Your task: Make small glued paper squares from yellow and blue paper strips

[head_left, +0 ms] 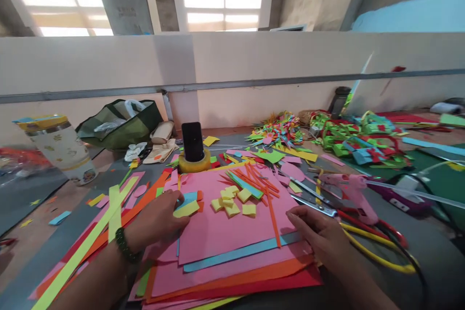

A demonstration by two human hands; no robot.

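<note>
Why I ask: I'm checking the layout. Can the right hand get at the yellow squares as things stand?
Probably yes: the right hand is by the pink sheet, the yellow squares lie openly on top, and only a thin orange strip lies between.

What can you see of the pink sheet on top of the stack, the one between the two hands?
The pink sheet looks like plain paper with straight edges, lying roughly flat atop other coloured sheets. A blue strip shows from under its near edge. Small yellow pieces and thin orange strips lie on it. The left hand holds a yellow slip over its left side; the right hand is at its right edge, though whether it presses there is unclear.
</note>
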